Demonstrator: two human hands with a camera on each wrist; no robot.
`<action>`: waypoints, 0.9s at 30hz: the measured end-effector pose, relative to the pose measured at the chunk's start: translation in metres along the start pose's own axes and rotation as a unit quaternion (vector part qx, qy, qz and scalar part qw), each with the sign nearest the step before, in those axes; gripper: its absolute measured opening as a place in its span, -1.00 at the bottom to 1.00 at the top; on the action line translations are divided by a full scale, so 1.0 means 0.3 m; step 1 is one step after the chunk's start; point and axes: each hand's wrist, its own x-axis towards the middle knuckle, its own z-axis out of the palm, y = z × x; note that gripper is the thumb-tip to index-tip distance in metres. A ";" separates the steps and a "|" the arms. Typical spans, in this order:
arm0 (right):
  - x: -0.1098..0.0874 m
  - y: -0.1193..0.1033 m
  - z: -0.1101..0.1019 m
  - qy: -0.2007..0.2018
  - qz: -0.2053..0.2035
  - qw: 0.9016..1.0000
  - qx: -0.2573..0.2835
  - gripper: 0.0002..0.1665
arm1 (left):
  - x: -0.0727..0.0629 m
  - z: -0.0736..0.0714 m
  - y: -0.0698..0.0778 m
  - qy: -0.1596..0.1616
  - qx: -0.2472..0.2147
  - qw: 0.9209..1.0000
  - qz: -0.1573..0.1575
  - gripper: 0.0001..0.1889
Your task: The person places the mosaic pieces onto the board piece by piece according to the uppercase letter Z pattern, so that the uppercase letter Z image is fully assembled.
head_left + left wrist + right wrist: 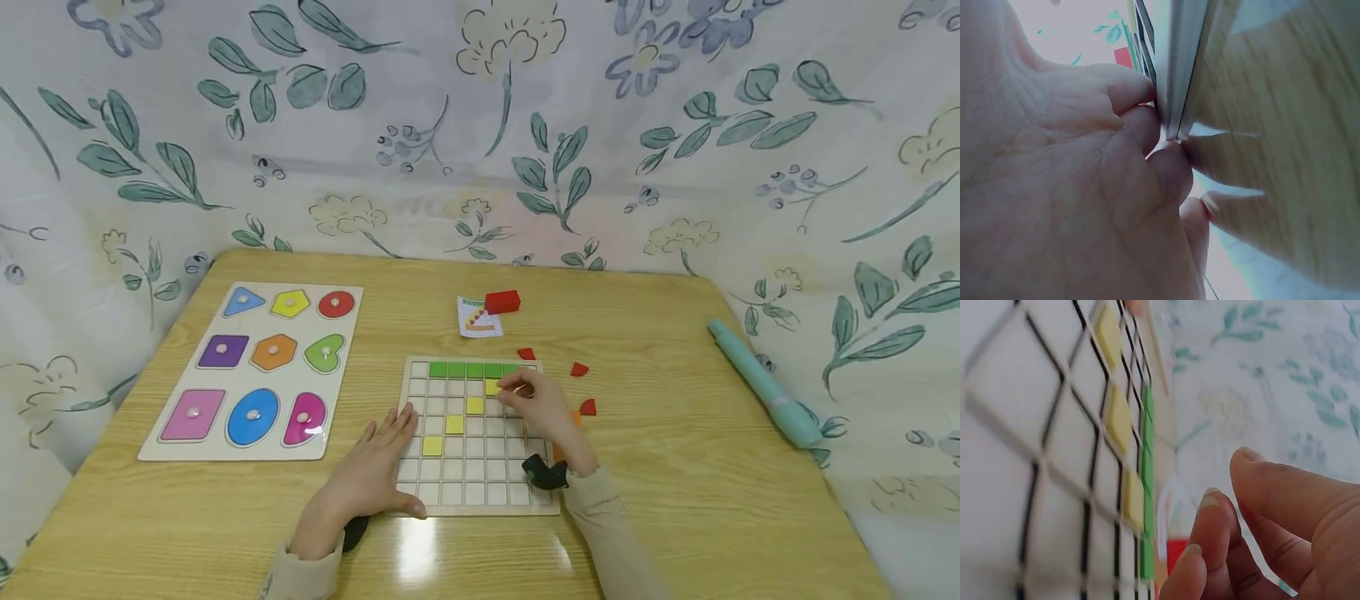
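A white grid board [487, 446] lies on the table with a row of green tiles [457, 370] along its top and yellow tiles [454, 425] in a rising diagonal. My left hand [377, 467] rests at the board's left edge, fingers spread and thumb at the lower corner. In the left wrist view, its fingertips [1175, 172] meet the board's side. Over the upper right of the grid is my right hand [540, 404], fingertips right by the topmost yellow tile [492, 387]. The right wrist view shows its fingers loosely bent, with a gap below the thumb [1272, 487] and nothing held.
Several red quarter-round pieces [579, 369] lie right of the board, with orange pieces [575, 417] partly behind my right wrist. A pattern card [478, 325] and red block [502, 302] sit beyond it. At left is a shape puzzle [251, 375]; a teal tube-shaped object [765, 383] lies right.
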 end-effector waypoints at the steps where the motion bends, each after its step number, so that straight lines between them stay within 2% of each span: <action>1: -0.001 0.013 -0.024 0.009 0.008 1.000 0.001 -0.84 | -0.001 0.000 0.001 0.000 -0.002 1.000 0.001 0.38; 7: -0.044 0.102 -0.150 0.048 0.030 0.998 -0.007 -0.77 | -0.002 0.006 0.000 -0.003 -0.003 1.000 0.002 0.38; 11: -0.102 0.168 -0.196 0.060 0.046 0.997 0.009 -0.64 | -0.001 0.008 -0.008 -0.001 0.005 1.000 0.006 0.38; 14: -0.143 0.208 -0.207 0.058 0.062 0.996 0.042 -0.48 | 0.001 0.004 -0.013 0.001 0.009 1.000 0.010 0.38; 18: -0.168 0.233 -0.200 0.056 0.068 0.995 0.050 -0.39 | 0.003 0.000 -0.014 0.003 0.012 1.000 0.010 0.39; 24: -0.160 0.228 -0.187 0.076 0.052 0.995 -0.027 -0.44 | 0.004 0.002 -0.008 -0.003 0.007 1.000 0.006 0.39; 27: -0.152 0.224 -0.182 0.081 0.048 0.994 -0.048 -0.45 | 0.003 0.000 -0.004 -0.005 0.004 1.000 0.003 0.38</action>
